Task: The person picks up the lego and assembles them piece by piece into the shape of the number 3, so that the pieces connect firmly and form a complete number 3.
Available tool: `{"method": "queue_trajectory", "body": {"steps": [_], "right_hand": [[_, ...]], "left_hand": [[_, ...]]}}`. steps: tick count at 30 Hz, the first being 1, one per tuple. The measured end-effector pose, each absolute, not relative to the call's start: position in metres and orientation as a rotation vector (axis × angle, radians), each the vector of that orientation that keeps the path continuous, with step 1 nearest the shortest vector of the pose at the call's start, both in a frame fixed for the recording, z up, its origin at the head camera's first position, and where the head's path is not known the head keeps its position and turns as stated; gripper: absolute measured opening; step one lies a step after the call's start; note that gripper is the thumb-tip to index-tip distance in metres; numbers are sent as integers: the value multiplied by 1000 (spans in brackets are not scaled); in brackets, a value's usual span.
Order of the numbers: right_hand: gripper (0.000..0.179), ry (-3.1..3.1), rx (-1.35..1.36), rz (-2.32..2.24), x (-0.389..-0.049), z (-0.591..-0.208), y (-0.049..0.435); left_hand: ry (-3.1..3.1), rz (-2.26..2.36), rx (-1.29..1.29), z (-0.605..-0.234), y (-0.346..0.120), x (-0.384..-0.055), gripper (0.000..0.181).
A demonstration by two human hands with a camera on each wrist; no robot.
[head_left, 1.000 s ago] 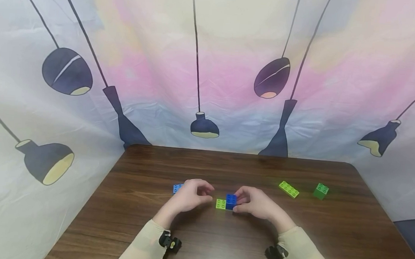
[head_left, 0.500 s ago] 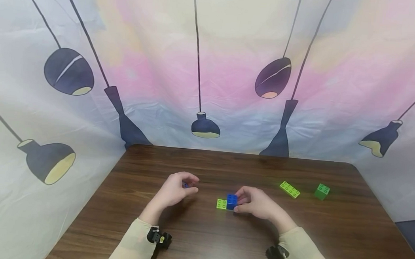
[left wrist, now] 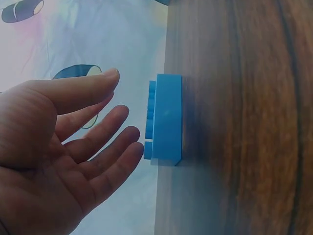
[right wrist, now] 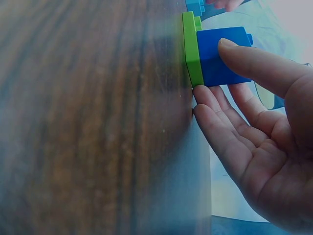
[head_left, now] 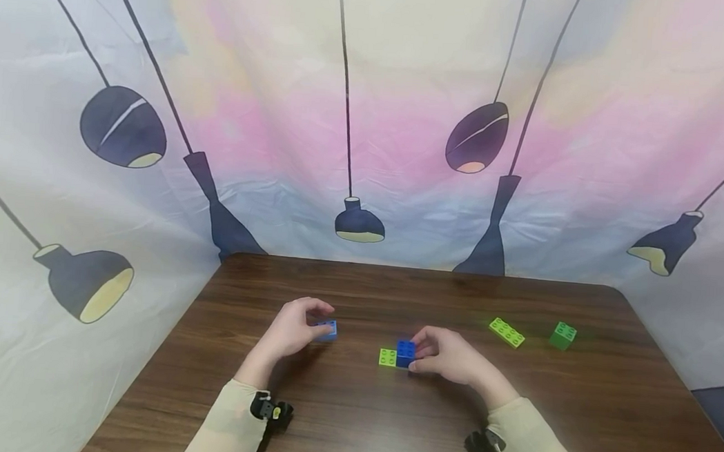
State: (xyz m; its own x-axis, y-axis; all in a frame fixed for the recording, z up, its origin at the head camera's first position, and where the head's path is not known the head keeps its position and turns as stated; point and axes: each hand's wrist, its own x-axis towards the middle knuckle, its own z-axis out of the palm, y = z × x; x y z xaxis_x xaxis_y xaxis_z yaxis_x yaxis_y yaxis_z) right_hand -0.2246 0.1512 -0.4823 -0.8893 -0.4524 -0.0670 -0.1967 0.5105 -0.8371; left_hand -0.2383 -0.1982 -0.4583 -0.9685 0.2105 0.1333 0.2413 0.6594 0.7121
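My left hand (head_left: 293, 330) hovers at a light blue brick (head_left: 329, 330) on the left part of the table, overlapping it in the head view. In the left wrist view its fingers are loosely bent beside the studs of the light blue brick (left wrist: 167, 120), with nothing held. My right hand (head_left: 447, 356) holds a dark blue brick (head_left: 405, 353), thumb on one side and fingers on the other. That dark blue brick (right wrist: 220, 56) sits on the right end of a flat lime green brick (head_left: 388, 357), whose left studs show.
Farther right on the wooden table (head_left: 350, 419) lie another flat lime green brick (head_left: 507, 332) and a green brick (head_left: 563, 336). A cloth printed with lamps (head_left: 369, 116) hangs behind the table's back edge.
My left hand has moved left, away from the stacked bricks, and the right end of the light blue brick now shows beside it. My right hand keeps its hold on the dark blue brick.
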Motion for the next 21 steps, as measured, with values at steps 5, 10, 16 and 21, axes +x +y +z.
{"method": "queue_trajectory", "body": {"steps": [5,10,16,21], "right_hand": [[39,2474,-542,-1325,-224,-484,152],[39,2476,-535,-1325,-224,-483,152],[38,2476,-539,-1326,-223,-481,151],[38,2477,-546,-1324,-224,-481,151]], "left_hand": [[-2840,-1230,-346,-460,-200,-239,31],[-2843,-1199,-337,-459,-202,-240,32],[-2861,-1178,-309,-461,-204,-240,32],[-2894,-1173,-291,-462,-203,-240,32]]}}
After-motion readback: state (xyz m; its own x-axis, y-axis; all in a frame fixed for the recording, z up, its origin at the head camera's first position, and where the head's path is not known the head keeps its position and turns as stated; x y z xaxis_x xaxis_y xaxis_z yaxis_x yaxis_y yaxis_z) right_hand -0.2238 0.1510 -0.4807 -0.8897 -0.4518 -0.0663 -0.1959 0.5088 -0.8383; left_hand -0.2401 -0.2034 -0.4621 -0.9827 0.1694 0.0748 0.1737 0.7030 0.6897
